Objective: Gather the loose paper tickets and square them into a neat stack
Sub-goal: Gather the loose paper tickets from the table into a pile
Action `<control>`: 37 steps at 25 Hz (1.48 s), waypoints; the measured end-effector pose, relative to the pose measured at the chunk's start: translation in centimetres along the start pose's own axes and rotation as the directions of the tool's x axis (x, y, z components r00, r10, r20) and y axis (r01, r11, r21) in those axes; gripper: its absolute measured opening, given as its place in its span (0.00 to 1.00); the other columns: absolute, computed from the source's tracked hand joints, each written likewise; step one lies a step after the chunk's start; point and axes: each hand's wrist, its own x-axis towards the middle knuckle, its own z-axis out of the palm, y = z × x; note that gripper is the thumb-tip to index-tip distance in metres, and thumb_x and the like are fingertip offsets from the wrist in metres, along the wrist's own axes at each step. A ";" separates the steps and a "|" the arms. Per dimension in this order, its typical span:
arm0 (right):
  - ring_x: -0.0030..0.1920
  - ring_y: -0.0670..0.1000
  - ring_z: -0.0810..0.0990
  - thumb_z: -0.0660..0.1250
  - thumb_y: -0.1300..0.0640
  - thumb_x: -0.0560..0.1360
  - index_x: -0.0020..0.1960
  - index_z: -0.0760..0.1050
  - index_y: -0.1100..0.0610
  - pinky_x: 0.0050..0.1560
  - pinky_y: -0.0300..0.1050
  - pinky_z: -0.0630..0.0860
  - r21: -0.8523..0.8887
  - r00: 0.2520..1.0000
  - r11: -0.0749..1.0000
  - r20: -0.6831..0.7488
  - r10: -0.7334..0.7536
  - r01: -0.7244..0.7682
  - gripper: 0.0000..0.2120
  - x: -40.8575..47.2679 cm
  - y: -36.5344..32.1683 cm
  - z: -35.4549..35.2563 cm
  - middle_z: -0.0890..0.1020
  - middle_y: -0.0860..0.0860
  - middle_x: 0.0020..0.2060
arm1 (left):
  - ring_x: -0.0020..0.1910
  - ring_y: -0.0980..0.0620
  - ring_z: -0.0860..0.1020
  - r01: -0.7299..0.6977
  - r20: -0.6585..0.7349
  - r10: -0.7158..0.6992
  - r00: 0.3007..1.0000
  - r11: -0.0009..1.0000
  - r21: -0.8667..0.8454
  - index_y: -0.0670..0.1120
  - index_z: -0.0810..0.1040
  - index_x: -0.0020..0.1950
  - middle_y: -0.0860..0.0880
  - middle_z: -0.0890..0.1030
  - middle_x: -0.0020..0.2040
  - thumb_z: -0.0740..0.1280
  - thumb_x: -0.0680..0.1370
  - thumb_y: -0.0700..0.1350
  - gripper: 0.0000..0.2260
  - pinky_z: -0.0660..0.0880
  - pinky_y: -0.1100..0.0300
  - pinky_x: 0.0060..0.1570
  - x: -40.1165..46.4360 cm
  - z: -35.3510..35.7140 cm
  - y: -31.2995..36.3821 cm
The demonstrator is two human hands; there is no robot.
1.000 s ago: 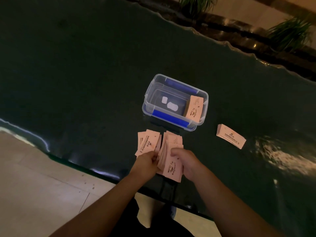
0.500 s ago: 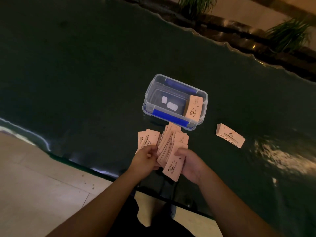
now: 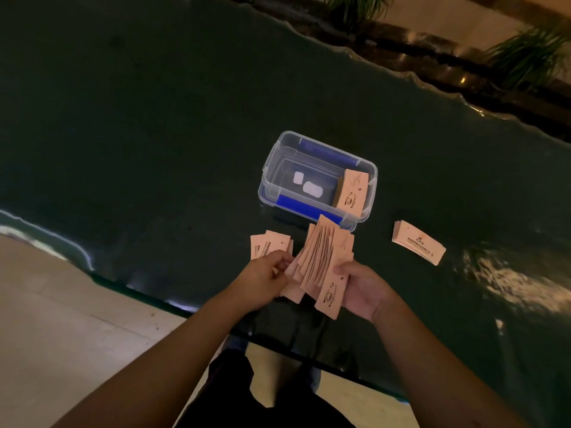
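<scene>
A fanned bundle of pink paper tickets [image 3: 321, 261] is held upright on edge between both hands, just above the table's near edge. My right hand [image 3: 364, 288] grips its right side, thumb on the front ticket. My left hand [image 3: 265, 281] pinches the bundle's left lower edge. A few more loose tickets [image 3: 268, 244] lie flat on the table behind my left hand. A squared stack of tickets [image 3: 418, 242] lies to the right. Another stack [image 3: 352, 193] leans inside the clear box.
A clear plastic box [image 3: 318, 180] with blue clips stands just beyond the hands. The dark green table [image 3: 154, 134] has a wavy near edge [image 3: 173, 301] over a tiled floor. Plants [image 3: 525, 54] stand past the far edge. Glare marks the table at right.
The bundle has been lifted off the table and tilted up on edge, fanning wider. My right hand has turned palm-up beneath it. The other stacks lie unmoved.
</scene>
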 end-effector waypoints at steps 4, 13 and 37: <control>0.65 0.64 0.81 0.68 0.70 0.71 0.71 0.77 0.52 0.54 0.65 0.78 0.029 0.999 0.999 -0.011 -0.034 0.034 0.30 -0.6 0.0 -0.5 0.84 0.61 0.64 | 0.52 0.58 0.80 0.031 -0.039 -0.032 0.999 0.999 -0.007 0.55 0.78 0.70 0.56 0.80 0.56 0.64 0.83 0.41 0.17 0.79 0.63 0.47 0.1 -0.8 0.0; 0.70 0.60 0.77 0.69 0.70 0.73 0.65 0.77 0.50 0.71 0.67 0.68 -0.308 0.994 0.948 -0.038 -0.098 0.082 0.25 -1.0 -3.1 -0.4 0.82 0.55 0.65 | 0.60 0.55 0.80 0.117 -0.039 -0.120 0.992 0.992 -0.056 0.54 0.80 0.66 0.54 0.82 0.61 0.65 0.83 0.41 0.14 0.82 0.53 0.57 2.7 -4.9 2.3; 0.55 0.57 0.81 0.63 0.64 0.83 0.59 0.76 0.48 0.64 0.64 0.73 -0.137 0.970 0.991 -0.244 -0.025 -0.009 0.12 0.7 0.0 3.0 0.83 0.57 0.58 | 0.70 0.44 0.71 0.443 -0.322 -0.329 0.888 0.799 0.406 0.46 0.65 0.76 0.44 0.69 0.71 0.76 0.68 0.67 0.44 0.74 0.48 0.68 1.9 0.7 -2.5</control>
